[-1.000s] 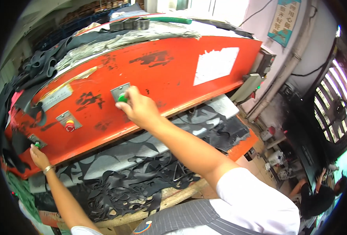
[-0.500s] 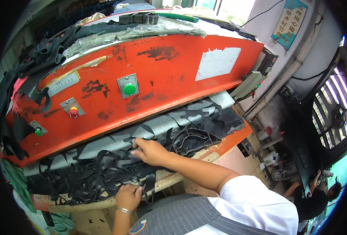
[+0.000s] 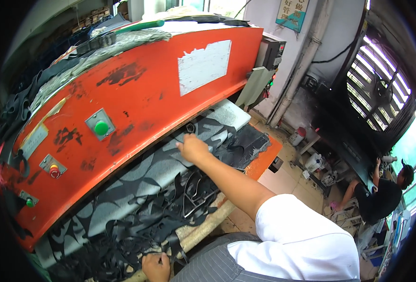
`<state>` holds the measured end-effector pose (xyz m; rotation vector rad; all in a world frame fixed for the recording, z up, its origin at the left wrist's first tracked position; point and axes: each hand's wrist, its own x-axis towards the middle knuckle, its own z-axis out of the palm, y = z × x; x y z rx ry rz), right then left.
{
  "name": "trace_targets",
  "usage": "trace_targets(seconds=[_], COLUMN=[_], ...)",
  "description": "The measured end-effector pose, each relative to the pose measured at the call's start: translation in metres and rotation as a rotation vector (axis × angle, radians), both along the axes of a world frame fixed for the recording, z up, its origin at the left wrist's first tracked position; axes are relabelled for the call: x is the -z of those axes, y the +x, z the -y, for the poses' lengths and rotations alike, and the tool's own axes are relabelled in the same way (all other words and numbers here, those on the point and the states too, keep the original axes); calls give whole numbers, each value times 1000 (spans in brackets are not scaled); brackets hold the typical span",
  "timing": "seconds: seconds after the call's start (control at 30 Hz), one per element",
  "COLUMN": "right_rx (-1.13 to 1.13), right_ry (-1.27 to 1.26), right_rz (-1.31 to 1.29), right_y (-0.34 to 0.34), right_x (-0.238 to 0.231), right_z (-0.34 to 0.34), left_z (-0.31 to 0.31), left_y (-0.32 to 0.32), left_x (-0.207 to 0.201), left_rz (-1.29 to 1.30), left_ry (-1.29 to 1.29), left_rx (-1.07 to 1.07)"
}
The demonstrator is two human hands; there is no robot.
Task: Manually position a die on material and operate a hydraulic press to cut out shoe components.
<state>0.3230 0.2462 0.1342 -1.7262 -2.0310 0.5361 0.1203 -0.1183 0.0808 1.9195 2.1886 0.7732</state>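
Observation:
My right hand (image 3: 194, 149) reaches over the grey cutting board (image 3: 236, 114), just in front of the red press (image 3: 147, 108). Its fingers are bent inward over the black cut sheet (image 3: 137, 176); what they pinch, if anything, is hidden. A small dark ring-shaped thing (image 3: 190, 128) lies beyond the fingertips. Close to the front edge, my left hand (image 3: 156, 267) is curled beside a heap of black scraps (image 3: 147, 230), its grip unclear. A cutting die (image 3: 196, 199) of bent metal strip sits among the scraps, below my right forearm.
Green buttons (image 3: 101, 127) and a red stop button (image 3: 54, 171) are on the press front. A control box (image 3: 270, 51) stands at its right end. Farther right, another person (image 3: 379, 197) in dark clothes sits by a dark machine (image 3: 344, 141). Black offcuts lie on top of the press.
The view has swung right. My right hand has moved from the scraps to farther back over the board, near the press opening. More of the cut sheet shows; my left hand stays at the front edge.

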Motion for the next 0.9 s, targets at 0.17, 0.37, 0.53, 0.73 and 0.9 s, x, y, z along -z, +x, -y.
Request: trace_targets(seconds=[0.17, 0.37, 0.53, 0.73, 0.9], right_rx=[258, 112, -104, -104, -94], right_ry=[-83, -25, 87, 279, 417], right_rz=[45, -50, -226, -80, -41], right_y=[-5, 23, 106, 141, 157], right_x=[13, 52, 41, 65, 80], right_z=[-76, -133, -138, -147, -135], left_z=[-26, -26, -35, -44, -41], left_y=[-6, -39, -27, -2, 5], left_x=[-14, 19, -13, -26, -19], left_rz=[42, -23, 115, 27, -11], left_ry=[-211, -224, -428, -279, -186], left_rx=[15, 318, 93, -35, -21])
